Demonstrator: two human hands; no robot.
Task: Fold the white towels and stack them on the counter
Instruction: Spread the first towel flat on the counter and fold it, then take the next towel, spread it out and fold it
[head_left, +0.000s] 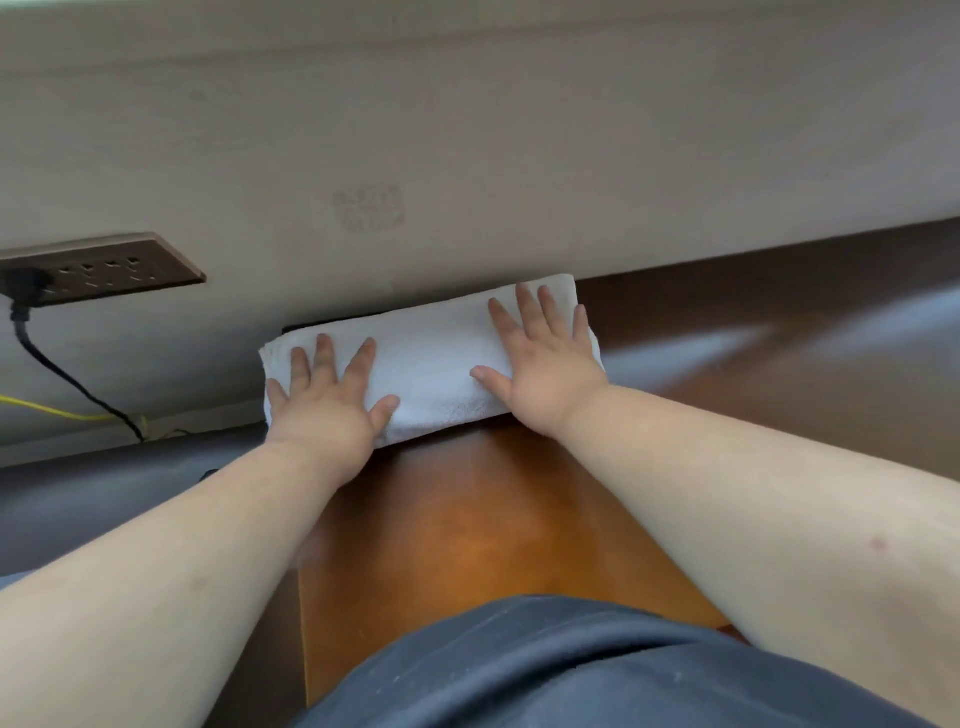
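Note:
A folded white towel (431, 358) lies at the far end of the brown wooden counter (467, 525), up against the wall. My left hand (327, 400) presses flat on the towel's left part with straight, spread fingers. My right hand (540, 364) lies flat on its right part, fingers also spread. Layered folds show at the towel's left end, so it may be more than one towel; I cannot tell.
A beige wall (467, 156) rises right behind the towel. A dark socket strip (104, 270) with a black plug and cable (67, 374) sits on the wall at left, and a yellow wire (52, 413) runs below it. Dark wood floor (779, 364) lies to the right.

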